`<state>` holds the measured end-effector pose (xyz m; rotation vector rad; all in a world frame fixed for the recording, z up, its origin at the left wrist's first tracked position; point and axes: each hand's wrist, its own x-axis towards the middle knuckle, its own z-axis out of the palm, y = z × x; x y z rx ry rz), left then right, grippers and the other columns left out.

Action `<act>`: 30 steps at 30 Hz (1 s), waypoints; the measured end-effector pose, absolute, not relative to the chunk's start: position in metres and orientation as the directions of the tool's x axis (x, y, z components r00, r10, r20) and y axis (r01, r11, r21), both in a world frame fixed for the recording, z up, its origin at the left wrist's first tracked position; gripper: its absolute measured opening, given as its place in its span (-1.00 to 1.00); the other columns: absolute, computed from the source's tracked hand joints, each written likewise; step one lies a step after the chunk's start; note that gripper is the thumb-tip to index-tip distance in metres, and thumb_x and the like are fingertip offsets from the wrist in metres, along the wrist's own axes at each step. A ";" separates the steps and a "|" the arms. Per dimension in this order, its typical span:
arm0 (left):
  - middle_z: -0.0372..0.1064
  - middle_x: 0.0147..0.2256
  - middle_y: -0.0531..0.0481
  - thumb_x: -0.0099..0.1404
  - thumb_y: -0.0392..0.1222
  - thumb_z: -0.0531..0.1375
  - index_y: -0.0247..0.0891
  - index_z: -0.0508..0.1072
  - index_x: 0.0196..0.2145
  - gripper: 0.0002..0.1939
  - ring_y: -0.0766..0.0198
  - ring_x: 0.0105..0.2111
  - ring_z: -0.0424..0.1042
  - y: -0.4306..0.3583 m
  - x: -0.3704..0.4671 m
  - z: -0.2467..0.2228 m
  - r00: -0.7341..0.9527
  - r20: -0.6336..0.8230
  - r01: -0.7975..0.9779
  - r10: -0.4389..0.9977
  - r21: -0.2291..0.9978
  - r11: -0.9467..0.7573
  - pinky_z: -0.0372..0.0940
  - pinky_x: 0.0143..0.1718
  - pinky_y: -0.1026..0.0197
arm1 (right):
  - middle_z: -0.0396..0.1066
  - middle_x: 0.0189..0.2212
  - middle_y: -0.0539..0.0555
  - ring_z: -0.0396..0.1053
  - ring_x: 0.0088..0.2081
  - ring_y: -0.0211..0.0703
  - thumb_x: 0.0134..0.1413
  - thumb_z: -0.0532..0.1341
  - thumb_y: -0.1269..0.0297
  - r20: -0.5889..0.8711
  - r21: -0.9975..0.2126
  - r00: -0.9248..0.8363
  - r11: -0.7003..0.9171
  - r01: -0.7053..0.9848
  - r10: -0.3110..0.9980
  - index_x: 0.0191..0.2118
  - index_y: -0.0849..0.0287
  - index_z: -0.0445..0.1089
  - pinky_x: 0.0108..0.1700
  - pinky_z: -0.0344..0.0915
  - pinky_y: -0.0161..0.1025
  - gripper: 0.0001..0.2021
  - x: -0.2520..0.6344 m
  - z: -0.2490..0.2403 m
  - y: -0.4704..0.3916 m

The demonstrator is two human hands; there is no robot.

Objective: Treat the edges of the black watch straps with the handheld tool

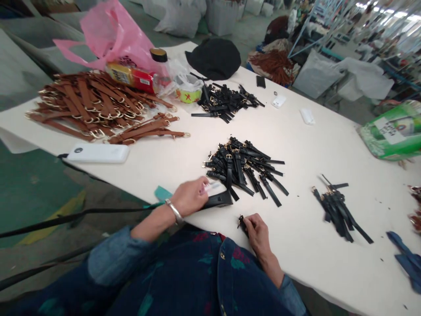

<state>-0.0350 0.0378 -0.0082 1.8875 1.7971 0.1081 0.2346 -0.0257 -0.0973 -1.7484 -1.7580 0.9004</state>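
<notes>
Though both nearly closed, left hand [192, 196] round pale flat slip [214, 188], right hand [258, 230] round slim black strap [243, 224]

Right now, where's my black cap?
In the head view, the black cap lies near the middle, at the table's far edge, just beyond the farther pile of black straps and right of the pink bag.

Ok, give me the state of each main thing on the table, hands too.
Left hand: closed on small pale item, blurred
Right hand: pinching black strap
Middle black strap heap: loose, fanned out
Brown strap heap: jumbled, buckles showing
Pink plastic bag: crumpled
Black cap: set down
White device: flat, cord attached
</notes>
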 end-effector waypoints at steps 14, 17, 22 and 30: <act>0.39 -0.32 -0.04 0.22 -0.05 -0.07 -0.19 0.29 -0.30 -0.76 0.16 -0.32 0.40 0.008 0.051 -0.042 0.584 -0.291 0.800 0.758 0.366 -0.475 0.26 -0.38 0.18 | 0.24 -0.53 -0.02 0.21 -0.46 -0.27 0.10 -0.01 0.13 -0.093 -0.735 -0.011 -0.061 0.675 0.996 -0.48 0.18 0.29 -0.38 0.13 -0.33 -0.71 0.233 -0.102 -0.028; 0.37 -0.31 -0.08 0.24 -0.07 -0.11 -0.21 0.30 -0.28 -0.73 0.12 -0.36 0.40 0.006 0.055 -0.046 0.592 -0.292 0.799 0.751 0.334 -0.500 0.27 -0.42 0.14 | 0.24 -0.52 -0.02 0.21 -0.46 -0.27 0.10 0.00 0.14 -0.090 -0.722 -0.005 -0.061 0.689 0.996 -0.48 0.17 0.28 -0.37 0.11 -0.33 -0.72 0.232 -0.100 -0.028; 0.37 -0.34 -0.10 0.24 -0.10 -0.09 -0.25 0.31 -0.28 -0.74 0.12 -0.40 0.41 0.005 0.057 -0.052 0.605 -0.296 0.794 0.739 0.300 -0.529 0.27 -0.45 0.14 | 0.25 -0.51 -0.03 0.21 -0.45 -0.27 0.09 0.01 0.16 -0.091 -0.697 -0.007 -0.059 0.715 0.996 -0.48 0.17 0.27 -0.37 0.11 -0.33 -0.75 0.228 -0.101 -0.027; 0.38 -0.37 -0.10 0.25 -0.13 -0.11 -0.24 0.35 -0.29 -0.72 0.14 -0.42 0.41 0.005 0.056 -0.056 0.622 -0.278 0.780 0.732 0.301 -0.549 0.26 -0.47 0.16 | 0.24 -0.50 -0.02 0.21 -0.44 -0.27 0.10 -0.01 0.20 -0.063 -0.666 -0.030 -0.019 0.746 0.998 -0.47 0.17 0.26 -0.35 0.11 -0.33 -0.77 0.222 -0.103 -0.028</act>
